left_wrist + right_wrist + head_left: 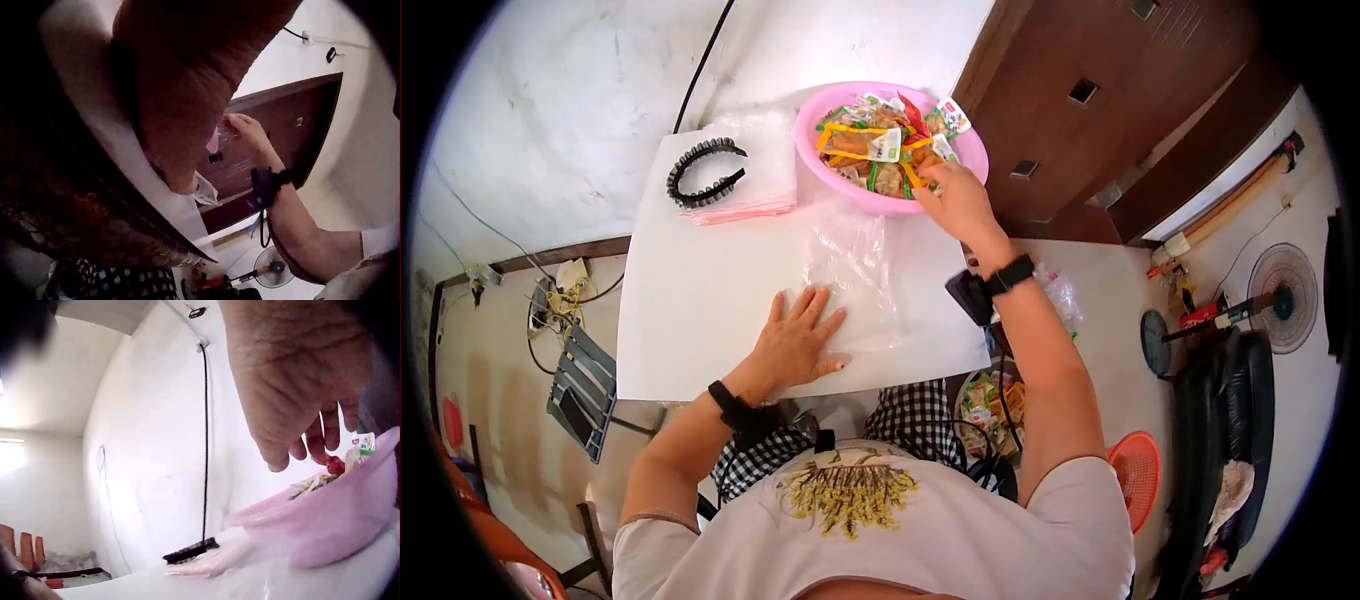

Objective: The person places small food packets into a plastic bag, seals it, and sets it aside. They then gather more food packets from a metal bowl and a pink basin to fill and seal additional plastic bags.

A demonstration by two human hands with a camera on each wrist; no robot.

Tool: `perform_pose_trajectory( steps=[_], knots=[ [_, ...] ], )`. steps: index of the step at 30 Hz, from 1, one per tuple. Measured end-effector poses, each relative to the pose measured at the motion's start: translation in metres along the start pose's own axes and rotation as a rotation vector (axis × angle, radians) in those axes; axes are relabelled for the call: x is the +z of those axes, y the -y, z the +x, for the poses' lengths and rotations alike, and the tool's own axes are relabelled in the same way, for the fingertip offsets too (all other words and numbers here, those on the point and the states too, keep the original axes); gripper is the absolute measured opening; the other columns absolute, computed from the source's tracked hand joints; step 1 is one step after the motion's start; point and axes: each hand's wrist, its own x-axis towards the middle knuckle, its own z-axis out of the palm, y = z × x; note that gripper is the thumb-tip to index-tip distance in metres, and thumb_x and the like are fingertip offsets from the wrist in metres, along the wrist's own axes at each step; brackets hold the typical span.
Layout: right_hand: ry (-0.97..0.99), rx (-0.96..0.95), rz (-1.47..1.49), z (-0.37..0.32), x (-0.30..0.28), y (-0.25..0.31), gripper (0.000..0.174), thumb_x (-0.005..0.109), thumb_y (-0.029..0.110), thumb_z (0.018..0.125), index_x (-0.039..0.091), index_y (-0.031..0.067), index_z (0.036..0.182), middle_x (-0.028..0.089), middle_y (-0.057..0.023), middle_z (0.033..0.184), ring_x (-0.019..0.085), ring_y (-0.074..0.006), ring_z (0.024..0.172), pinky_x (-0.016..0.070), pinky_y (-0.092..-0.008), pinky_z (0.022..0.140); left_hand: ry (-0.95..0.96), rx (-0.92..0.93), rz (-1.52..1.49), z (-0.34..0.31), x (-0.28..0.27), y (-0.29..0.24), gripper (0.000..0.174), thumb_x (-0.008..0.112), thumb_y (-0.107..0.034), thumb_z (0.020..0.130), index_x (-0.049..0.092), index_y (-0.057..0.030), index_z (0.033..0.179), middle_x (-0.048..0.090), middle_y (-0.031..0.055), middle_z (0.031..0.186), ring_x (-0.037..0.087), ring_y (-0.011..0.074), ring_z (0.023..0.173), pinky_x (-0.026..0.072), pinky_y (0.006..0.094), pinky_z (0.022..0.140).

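The person wears a pale T-shirt with a yellow-brown plant print and black-and-white checked trousers. A black strap sits behind the left hand, another strap behind the right hand, trailing a black cable.

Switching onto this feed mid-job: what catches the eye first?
A pink bowl heaped with bright snack packets at the far edge of the white table, with the right hand reaching into it. Nearer, the left hand lies flat on a clear plastic bag; a black headband sits far left.

on the table, basin behind plastic bag (hairband left of basin).
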Motion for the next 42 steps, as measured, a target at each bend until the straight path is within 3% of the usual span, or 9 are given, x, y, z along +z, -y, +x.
perform_pose_trajectory(
  steps=[14, 19, 22, 26, 29, 33, 36, 39, 42],
  knots=[
    [0.379, 0.100, -0.360, 0.096, 0.070, 0.024, 0.044, 0.067, 0.014, 0.073, 0.054, 0.0061, 0.114, 0.060, -0.0195, 0.110, 0.057, -0.0386, 0.103, 0.0479, -0.0448, 0.087, -0.124, -0.091, -0.062, -0.007, 0.005, -0.004, 0.068, 0.047, -0.060, 0.084, 0.047, -0.0140, 0.135, 0.033, 0.0179, 0.146, 0.028, 0.0306, 0.137, 0.0194, 0.0539, 0.108],
    [0.342, 0.055, -0.397, 0.105, 0.089, 0.012, 0.013, 0.058, 0.014, 0.081, 0.066, 0.0050, 0.086, 0.066, -0.0179, 0.092, 0.064, -0.0347, 0.091, 0.0509, -0.0453, 0.078, -0.204, -0.083, -0.059, -0.009, 0.007, -0.003, 0.066, 0.049, -0.058, 0.084, 0.052, -0.0128, 0.131, 0.038, 0.0175, 0.142, 0.031, 0.0299, 0.134, 0.0221, 0.0536, 0.107],
    [0.215, 0.002, -0.513, 0.112, 0.092, -0.004, 0.021, 0.049, 0.017, 0.087, 0.066, 0.0047, 0.086, 0.066, -0.0187, 0.090, 0.064, -0.0352, 0.087, 0.0513, -0.0463, 0.074, -0.232, -0.078, -0.067, -0.011, 0.008, -0.002, 0.065, 0.050, -0.058, 0.083, 0.052, -0.0128, 0.130, 0.040, 0.0170, 0.141, 0.033, 0.0297, 0.132, 0.0231, 0.0535, 0.106],
    [-0.110, 0.013, -0.277, 0.112, 0.060, 0.020, 0.026, 0.044, 0.017, 0.090, 0.064, 0.0016, 0.083, 0.066, -0.0201, 0.084, 0.066, -0.0322, 0.076, 0.0503, -0.0454, 0.067, -0.250, -0.081, -0.069, -0.012, 0.015, -0.002, 0.065, 0.050, -0.057, 0.084, 0.051, -0.0130, 0.131, 0.039, 0.0159, 0.141, 0.033, 0.0291, 0.132, 0.0238, 0.0537, 0.106],
    [-0.246, -0.027, 0.413, 0.089, 0.061, 0.058, 0.022, 0.049, 0.016, 0.091, 0.060, 0.0009, 0.081, 0.064, -0.0131, 0.070, 0.063, -0.0236, 0.063, 0.0485, -0.0406, 0.060, -0.244, -0.091, -0.054, -0.011, 0.012, -0.001, 0.065, 0.050, -0.057, 0.084, 0.051, -0.0130, 0.131, 0.040, 0.0158, 0.141, 0.033, 0.0290, 0.132, 0.0229, 0.0538, 0.106],
    [0.179, 0.408, 0.830, 0.016, 0.107, 0.117, 0.015, 0.054, 0.017, 0.089, 0.058, 0.0053, 0.080, 0.052, -0.0002, 0.062, 0.050, -0.0101, 0.049, 0.0384, -0.0268, 0.040, -0.278, -0.096, -0.075, -0.009, 0.028, 0.000, 0.065, 0.052, -0.057, 0.082, 0.052, -0.0124, 0.130, 0.043, 0.0157, 0.138, 0.032, 0.0296, 0.133, 0.0215, 0.0538, 0.107],
    [0.461, 0.676, 1.073, -0.026, 0.160, 0.134, 0.018, 0.055, 0.017, 0.090, 0.059, 0.0036, 0.101, 0.058, -0.0014, 0.079, 0.055, -0.0092, 0.061, 0.0448, -0.0238, 0.045, -0.259, -0.113, -0.062, -0.009, 0.021, -0.002, 0.065, 0.057, -0.053, 0.077, 0.053, -0.0124, 0.128, 0.046, 0.0145, 0.134, 0.033, 0.0296, 0.132, 0.0217, 0.0531, 0.107],
    [0.508, 0.541, 1.123, -0.039, 0.186, 0.143, 0.019, 0.055, 0.014, 0.088, 0.059, -0.0005, 0.100, 0.061, -0.0098, 0.080, 0.059, -0.0185, 0.065, 0.0485, -0.0316, 0.054, -0.216, -0.102, -0.136, -0.012, 0.021, 0.001, 0.065, 0.063, -0.047, 0.070, 0.055, -0.0133, 0.126, 0.049, 0.0110, 0.131, 0.036, 0.0285, 0.130, 0.0238, 0.0514, 0.106],
    [0.137, -0.042, 0.510, -0.040, 0.154, 0.144, 0.026, 0.056, 0.013, 0.086, 0.058, -0.0028, 0.106, 0.062, -0.0195, 0.095, 0.061, -0.0307, 0.084, 0.0498, -0.0379, 0.074, -0.152, -0.137, -0.184, -0.007, 0.017, -0.002, 0.067, 0.061, -0.050, 0.074, 0.052, -0.0137, 0.129, 0.045, 0.0122, 0.136, 0.032, 0.0293, 0.133, 0.0214, 0.0523, 0.109]
  ],
)
